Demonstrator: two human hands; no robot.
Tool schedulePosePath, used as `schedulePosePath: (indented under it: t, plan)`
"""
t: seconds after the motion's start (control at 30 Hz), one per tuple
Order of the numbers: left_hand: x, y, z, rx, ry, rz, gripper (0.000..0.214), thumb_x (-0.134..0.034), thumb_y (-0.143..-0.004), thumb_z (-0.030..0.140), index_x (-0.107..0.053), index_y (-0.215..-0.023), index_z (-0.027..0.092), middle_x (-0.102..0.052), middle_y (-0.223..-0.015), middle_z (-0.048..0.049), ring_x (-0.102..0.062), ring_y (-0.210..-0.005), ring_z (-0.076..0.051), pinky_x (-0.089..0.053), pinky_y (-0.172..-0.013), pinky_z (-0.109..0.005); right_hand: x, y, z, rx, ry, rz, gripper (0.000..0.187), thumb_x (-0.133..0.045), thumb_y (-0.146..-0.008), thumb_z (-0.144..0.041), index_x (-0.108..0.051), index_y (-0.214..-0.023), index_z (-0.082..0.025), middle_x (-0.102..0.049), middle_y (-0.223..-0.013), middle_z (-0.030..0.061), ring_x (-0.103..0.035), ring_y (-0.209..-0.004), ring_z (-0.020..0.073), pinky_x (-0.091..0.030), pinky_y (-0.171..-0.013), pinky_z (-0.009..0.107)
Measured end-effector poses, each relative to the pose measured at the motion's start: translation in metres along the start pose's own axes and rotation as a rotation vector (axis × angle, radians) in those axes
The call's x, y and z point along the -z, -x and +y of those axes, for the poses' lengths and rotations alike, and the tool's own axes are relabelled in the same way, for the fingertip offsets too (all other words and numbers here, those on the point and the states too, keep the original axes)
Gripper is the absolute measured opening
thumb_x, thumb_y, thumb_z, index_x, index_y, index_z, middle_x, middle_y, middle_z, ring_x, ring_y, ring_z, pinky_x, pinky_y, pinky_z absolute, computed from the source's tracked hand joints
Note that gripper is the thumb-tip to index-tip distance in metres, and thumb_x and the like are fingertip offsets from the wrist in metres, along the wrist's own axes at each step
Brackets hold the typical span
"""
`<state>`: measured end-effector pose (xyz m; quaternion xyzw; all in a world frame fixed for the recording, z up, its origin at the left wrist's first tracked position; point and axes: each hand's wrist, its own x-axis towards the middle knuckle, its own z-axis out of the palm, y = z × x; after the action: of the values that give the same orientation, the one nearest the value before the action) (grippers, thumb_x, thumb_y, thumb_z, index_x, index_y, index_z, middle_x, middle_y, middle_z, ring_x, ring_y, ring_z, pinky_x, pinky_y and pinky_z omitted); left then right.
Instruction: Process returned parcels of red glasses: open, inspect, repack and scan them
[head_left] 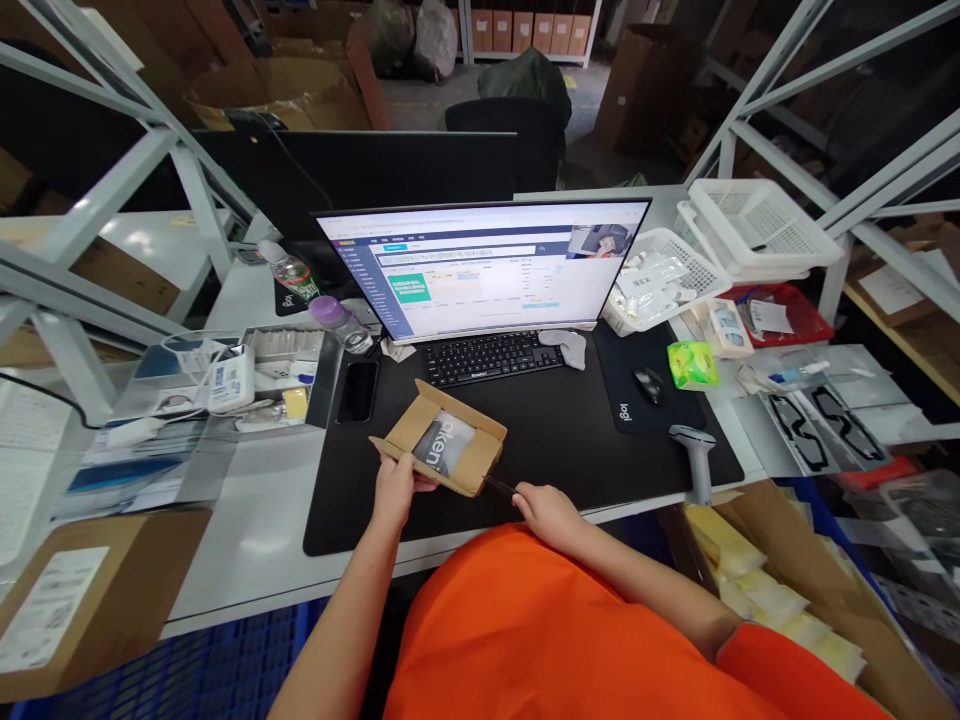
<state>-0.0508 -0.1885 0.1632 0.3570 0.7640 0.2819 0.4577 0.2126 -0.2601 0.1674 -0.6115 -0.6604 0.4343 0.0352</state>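
Observation:
A small open cardboard box [480, 455] is tilted over the black desk mat [555, 440]. Inside it lies a grey packet [444, 442] with white lettering. My left hand [395, 488] is closed on the box's near left edge, thumb over the side. Close to the box's near right corner, my right hand [547, 508] is closed around a thin dark object [499, 486]. Its far end reaches that corner; whether it is a blade or something else I cannot make out.
Behind the box stand a keyboard [487, 358] and a lit monitor [495, 275]. A phone [358, 392] and a purple-capped bottle [341, 325] are left; a mouse [648, 385], barcode scanner [697, 462] and white baskets [664, 275] are right. A closed carton [142, 570] sits front left.

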Motion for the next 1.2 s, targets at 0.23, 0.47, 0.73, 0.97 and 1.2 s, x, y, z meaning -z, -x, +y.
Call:
schedulePosePath:
  t: [0.23,0.47,0.73,0.97,1.2]
  plan:
    - [-0.002,0.008,-0.058,-0.006,0.302,-0.002,0.059,-0.039,-0.096,0.050,-0.035,-0.145,0.018,-0.059,-0.137,-0.0180,-0.068,-0.114,-0.024,-0.062,-0.078,-0.028,0.004,-0.009,0.071,-0.126,-0.365,0.282,0.053,-0.014,-0.101,-0.051,-0.056,-0.101,-0.019,-0.065,-0.079,0.0024,-0.067,-0.061,0.0147,-0.053,-0.059,0.026]
    - [-0.010,-0.023,-0.089,-0.096,0.368,-0.039,0.097,-0.064,-0.078,0.070,-0.020,-0.153,0.026,-0.060,-0.136,-0.0170,-0.066,-0.118,-0.027,-0.059,-0.093,-0.040,0.066,-0.068,0.134,-0.324,-0.258,0.603,0.046,-0.055,-0.084,-0.033,-0.050,-0.126,-0.015,-0.068,-0.102,0.0124,-0.068,-0.095,0.0253,-0.054,-0.081,0.036]
    - [0.041,-0.029,-0.073,-0.447,-0.165,0.149,0.090,-0.071,-0.072,0.048,-0.036,-0.151,0.022,-0.043,-0.152,-0.0164,-0.041,-0.142,-0.035,-0.034,-0.119,-0.054,0.153,-0.146,0.134,-0.388,-0.110,0.766,0.052,-0.043,-0.085,-0.010,-0.046,-0.136,-0.002,-0.059,-0.127,0.0278,-0.058,-0.118,0.0301,-0.043,-0.098,0.037]
    - [0.021,-0.008,0.000,-0.515,-0.759,0.234,0.061,-0.060,-0.084,0.032,-0.050,-0.140,0.011,-0.051,-0.147,-0.0201,-0.037,-0.144,-0.037,-0.010,-0.124,-0.060,0.166,-0.127,0.062,-0.142,-0.042,0.819,0.040,-0.039,-0.091,-0.014,-0.059,-0.126,-0.007,-0.056,-0.133,0.0250,-0.050,-0.128,0.0311,-0.040,-0.108,0.044]
    - [0.023,-0.023,0.017,-0.408,-0.606,0.209,0.042,-0.045,-0.096,0.040,-0.062,-0.127,0.016,-0.065,-0.131,-0.0182,-0.059,-0.121,-0.032,-0.042,-0.106,-0.041,0.047,-0.041,-0.060,0.789,-0.012,0.210,0.032,-0.047,-0.095,-0.020,-0.065,-0.121,-0.026,-0.069,-0.117,0.0084,-0.064,-0.110,0.0213,-0.052,-0.098,0.035]
